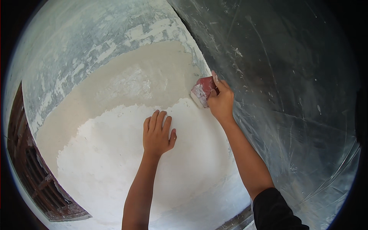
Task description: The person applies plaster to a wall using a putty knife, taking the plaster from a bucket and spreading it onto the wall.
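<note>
My right hand (222,102) grips a dark red putty scraper (204,87) with white paste smeared over its face. Its lower edge is at the wall's right side, by the border between beige and white filler. Near the middle, my left hand (156,136) has its fingers stretched out and holds nothing. It is at the wall, its fingertips close to that same border; whether the palm touches is hidden. White filler (111,153) covers the wall around and below the left hand. Above it runs a smooth beige band (165,57) with a rougher pale patch (134,82).
A dark, creased plastic sheet (299,107) hangs along the wall's right edge. At the far left is a brown slatted frame (36,172). Patchy grey-green wall (96,30) shows above the beige band. A dark strip (237,220) lies at the bottom right.
</note>
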`<action>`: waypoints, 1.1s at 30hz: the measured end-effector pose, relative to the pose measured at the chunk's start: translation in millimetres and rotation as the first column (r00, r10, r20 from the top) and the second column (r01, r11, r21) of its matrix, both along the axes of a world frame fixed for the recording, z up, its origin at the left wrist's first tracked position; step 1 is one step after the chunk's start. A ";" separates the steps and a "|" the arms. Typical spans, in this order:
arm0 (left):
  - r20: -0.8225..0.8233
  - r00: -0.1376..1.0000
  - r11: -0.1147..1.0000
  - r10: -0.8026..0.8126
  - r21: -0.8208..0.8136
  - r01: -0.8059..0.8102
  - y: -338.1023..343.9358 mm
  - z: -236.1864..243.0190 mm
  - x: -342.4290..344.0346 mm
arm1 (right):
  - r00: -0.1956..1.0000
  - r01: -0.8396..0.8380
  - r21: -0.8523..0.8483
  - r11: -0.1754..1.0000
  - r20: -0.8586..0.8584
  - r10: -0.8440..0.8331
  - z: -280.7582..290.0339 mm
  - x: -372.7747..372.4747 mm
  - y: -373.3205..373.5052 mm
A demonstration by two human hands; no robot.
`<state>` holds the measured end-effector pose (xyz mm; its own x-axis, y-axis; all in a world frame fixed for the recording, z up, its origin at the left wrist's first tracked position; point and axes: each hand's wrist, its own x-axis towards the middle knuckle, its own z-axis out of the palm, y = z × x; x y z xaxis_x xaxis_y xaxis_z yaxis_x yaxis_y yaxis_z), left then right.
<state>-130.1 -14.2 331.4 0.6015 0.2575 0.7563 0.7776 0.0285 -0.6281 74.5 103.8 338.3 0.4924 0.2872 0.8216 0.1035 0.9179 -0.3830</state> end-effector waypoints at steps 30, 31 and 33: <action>-0.007 1.000 1.000 -0.008 0.004 0.008 -0.3 0.8 0.6 | 0.995 0.025 0.069 0.997 0.100 -0.032 9.0 -15.4 15.8; -0.013 1.000 1.000 -0.020 0.011 0.020 -0.4 1.5 2.2 | 0.995 0.104 -0.004 0.995 0.004 -0.104 9.9 -6.6 24.5; -0.013 1.000 0.999 -0.026 0.025 0.027 0.2 1.6 0.7 | 0.985 0.158 -0.025 0.987 -0.065 -0.159 13.0 2.9 17.8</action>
